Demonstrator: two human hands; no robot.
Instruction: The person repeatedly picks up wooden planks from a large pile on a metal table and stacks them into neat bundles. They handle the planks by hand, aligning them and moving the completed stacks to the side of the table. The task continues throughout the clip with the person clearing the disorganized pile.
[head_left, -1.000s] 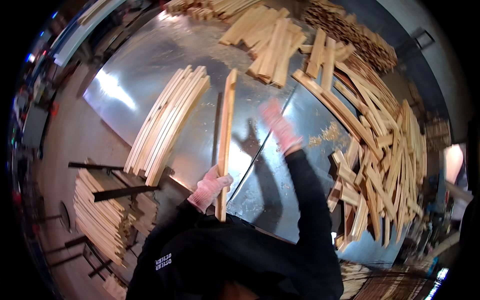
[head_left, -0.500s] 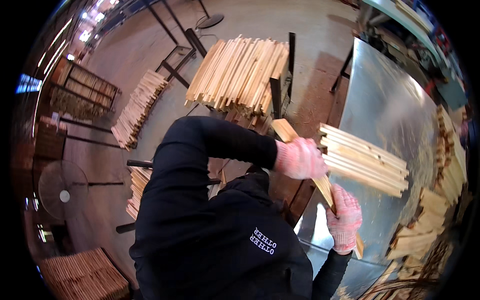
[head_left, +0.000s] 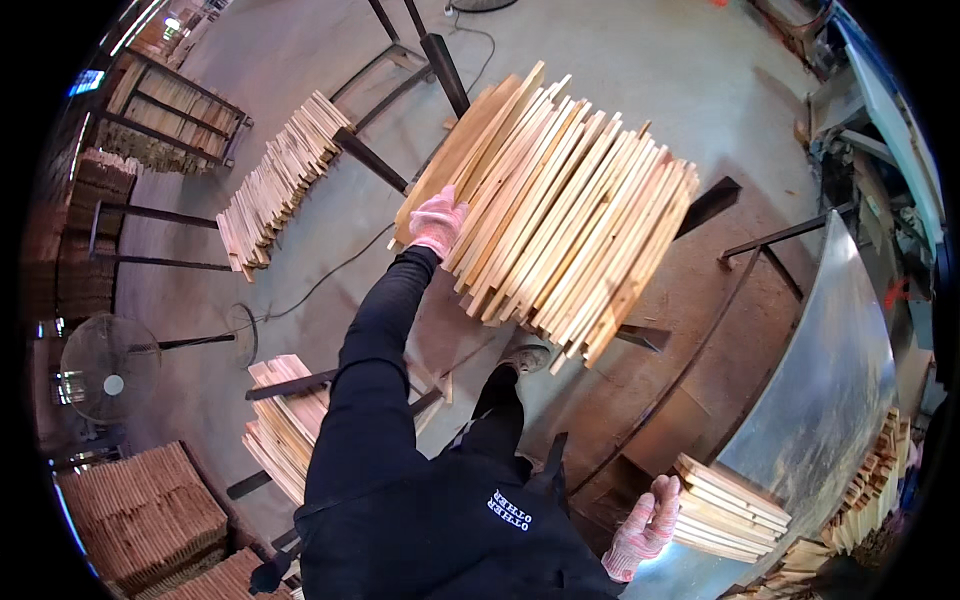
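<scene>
My left hand (head_left: 438,222), in a pink and white knit glove, reaches out to the left end of a row of pale wooden slats (head_left: 570,210) standing on edge in a metal rack. Its fingers are closed over the top edge of a wooden slat (head_left: 447,165) there, whose broad face leans outward. Low on the right, my right hand (head_left: 645,525), gloved alike, holds nothing, its fingers stretched out. Just beside it, a smaller stack of wooden slats (head_left: 730,508) lies on the sheet-metal table (head_left: 835,370).
A dark metal post (head_left: 708,207) rises beyond the rack's right end. More slats (head_left: 285,180) stand at the left, with others (head_left: 288,425) nearer me. A round fan (head_left: 110,368) and brown stacked wood (head_left: 145,515) are farther left. Loose wood pieces (head_left: 800,565) lie past the table.
My left hand has swung from the table to the slat row on the rack. My right hand has let go of the slat both hands held. My view has turned toward the rack.
</scene>
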